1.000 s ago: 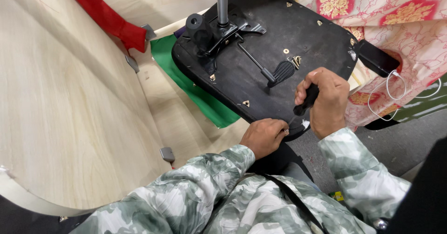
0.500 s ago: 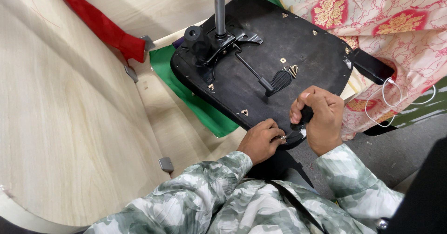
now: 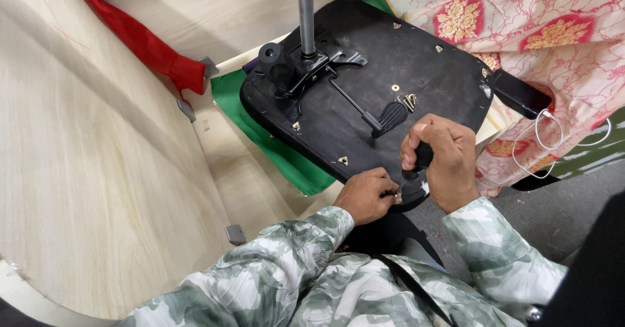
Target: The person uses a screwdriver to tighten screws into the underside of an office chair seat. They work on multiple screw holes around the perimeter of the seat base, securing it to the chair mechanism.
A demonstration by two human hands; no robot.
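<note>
An upturned black office chair seat [image 3: 430, 73] lies in front of me, with its metal mechanism plate [image 3: 312, 63] and gas-lift column [image 3: 306, 14] pointing up. My right hand [image 3: 439, 161] is shut on the black handle of a screwdriver [image 3: 420, 158], tip down at the seat's near edge. My left hand [image 3: 366, 195] pinches a small part, probably a screw, at that tip. A black lever with a ribbed paddle [image 3: 390, 113] lies across the seat. Several loose screws [image 3: 409, 100] rest next to it.
A curved light plywood panel [image 3: 84, 158] fills the left side. A red cloth [image 3: 143, 40] and a green sheet [image 3: 260, 132] lie under the seat. Floral fabric [image 3: 540, 34] covers the right, with a black device [image 3: 517, 94] and white cable [image 3: 553, 135] on it. Grey floor [image 3: 560, 216] lower right.
The view has shifted, so the seat sits a little lower in frame. Both hands stay at the seat's near edge, the right hand turning slightly on the screwdriver handle.
</note>
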